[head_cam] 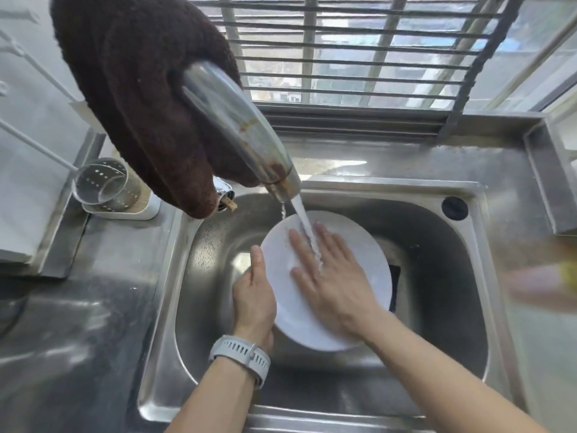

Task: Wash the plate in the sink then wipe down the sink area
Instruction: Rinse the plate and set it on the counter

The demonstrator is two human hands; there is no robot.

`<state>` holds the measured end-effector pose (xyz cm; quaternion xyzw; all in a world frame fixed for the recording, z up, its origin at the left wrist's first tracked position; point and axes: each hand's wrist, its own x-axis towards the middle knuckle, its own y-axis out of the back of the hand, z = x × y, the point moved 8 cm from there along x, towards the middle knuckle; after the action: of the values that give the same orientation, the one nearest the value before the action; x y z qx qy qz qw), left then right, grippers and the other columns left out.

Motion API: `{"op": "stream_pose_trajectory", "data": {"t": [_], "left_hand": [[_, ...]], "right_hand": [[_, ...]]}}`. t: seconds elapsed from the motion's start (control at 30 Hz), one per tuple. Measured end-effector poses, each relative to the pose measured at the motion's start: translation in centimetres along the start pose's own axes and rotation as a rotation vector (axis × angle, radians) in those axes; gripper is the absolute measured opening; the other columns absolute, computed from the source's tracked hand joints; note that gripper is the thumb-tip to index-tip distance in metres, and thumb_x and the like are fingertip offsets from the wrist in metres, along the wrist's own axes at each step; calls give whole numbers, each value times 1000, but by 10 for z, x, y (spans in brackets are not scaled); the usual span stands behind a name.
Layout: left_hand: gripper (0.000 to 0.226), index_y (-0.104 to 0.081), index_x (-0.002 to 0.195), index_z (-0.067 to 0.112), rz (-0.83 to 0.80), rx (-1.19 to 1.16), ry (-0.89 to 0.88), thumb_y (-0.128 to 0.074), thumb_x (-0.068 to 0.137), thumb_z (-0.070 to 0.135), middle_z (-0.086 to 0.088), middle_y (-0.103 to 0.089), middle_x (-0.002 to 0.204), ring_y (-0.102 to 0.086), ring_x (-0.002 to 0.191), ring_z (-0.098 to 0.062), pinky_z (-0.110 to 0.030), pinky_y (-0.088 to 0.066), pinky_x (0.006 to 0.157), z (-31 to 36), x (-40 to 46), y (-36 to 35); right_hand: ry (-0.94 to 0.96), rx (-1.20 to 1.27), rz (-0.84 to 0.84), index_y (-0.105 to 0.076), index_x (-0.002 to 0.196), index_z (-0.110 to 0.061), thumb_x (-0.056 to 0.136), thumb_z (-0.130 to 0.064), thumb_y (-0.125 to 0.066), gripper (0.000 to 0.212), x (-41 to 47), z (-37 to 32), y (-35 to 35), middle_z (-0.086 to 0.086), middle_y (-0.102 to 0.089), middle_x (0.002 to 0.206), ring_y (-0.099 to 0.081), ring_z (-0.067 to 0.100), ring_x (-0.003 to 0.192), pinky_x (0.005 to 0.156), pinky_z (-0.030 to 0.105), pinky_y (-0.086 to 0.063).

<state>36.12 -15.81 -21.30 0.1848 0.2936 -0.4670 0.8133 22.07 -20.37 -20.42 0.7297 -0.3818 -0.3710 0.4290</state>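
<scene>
- The steel counter [78,339] takes up the most room, wrapping the basin on every side, wet and streaked with glare over at 9 o'clock.
- The sink [437,307] is sunk into the middle of it, a rounded steel bowl with a black round plug [454,208] set in its rim at 2 o'clock.
- A barred window [343,48] runs along the back at 12 o'clock.
- A dark brown towel [134,89] hangs draped over the tap's neck at 11 o'clock, its lower end drooping to the basin's edge.
- The tap [240,129] slants down from under the towel, rust-spotted near its mouth, and pours 1 stream of water [304,220] onto the dish.
- The plate [368,254], white and round, is inside the sink near its centre, held tilted under the stream.
- The right hand [331,276] lies flat on the plate's face, fingers straight and spread toward 11 o'clock, water running over them.
- The left hand [254,298] grips the plate's rim at 9 o'clock, thumb along the edge, the other fingers hidden behind.
- A perforated metal holder [103,185] stands in a white tray at 10 o'clock, beside the basin.
- A grey watch [240,354] circles the left wrist.
</scene>
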Motion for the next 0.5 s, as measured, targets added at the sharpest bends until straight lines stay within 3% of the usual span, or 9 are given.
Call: {"op": "stream_pose_trajectory", "data": {"t": [0.1,0.17,0.23,0.33,0.43,0.5], "left_hand": [[47,-74,93,23,-33,43,-41,-44,101,59,5,-81,94,-76,90,-16,-33,-62,79,10,0,-3],[45,-74,94,26,-55,74,-49,-44,102,58,11,-79,98,-74,93,-8,-22,-57,78,1,-4,-10],[42,-74,103,30,-61,96,-54,-43,102,59,16,-75,106,-69,104,-3,-18,-51,84,-9,-8,-14],[46,-75,115,23,-57,56,7,-45,102,57,8,-79,108,-74,102,-14,-34,-59,91,-12,-4,-10],[38,-78,95,17,1,59,11,-62,97,51,1,-82,90,-78,88,-22,-42,-64,82,-4,6,1],[34,-78,91,14,32,76,28,-74,90,48,-3,-81,89,-77,89,-27,-46,-64,82,-5,10,5]], "right_hand": [[-144,-85,-25,21,155,-27,104,-56,-11,67,-36,22,-5,-3,33,161,26,16,151,122,37,14],[-12,-26,-92,20,156,-29,105,-51,-12,64,-45,-12,-17,-4,33,161,29,16,150,122,39,13],[106,-20,-32,17,157,-31,107,-46,-14,61,-23,-35,-13,-5,26,164,26,14,150,124,39,9],[-23,-72,50,13,157,-36,106,-52,-15,61,8,9,6,-3,18,167,19,16,153,125,41,5],[-194,-224,81,1,160,-28,104,-55,-15,65,-33,42,5,3,10,168,11,26,155,124,52,-3],[-104,-193,24,-10,161,-25,102,-54,-22,66,-56,15,-15,5,2,168,1,32,155,121,58,-7]]}}
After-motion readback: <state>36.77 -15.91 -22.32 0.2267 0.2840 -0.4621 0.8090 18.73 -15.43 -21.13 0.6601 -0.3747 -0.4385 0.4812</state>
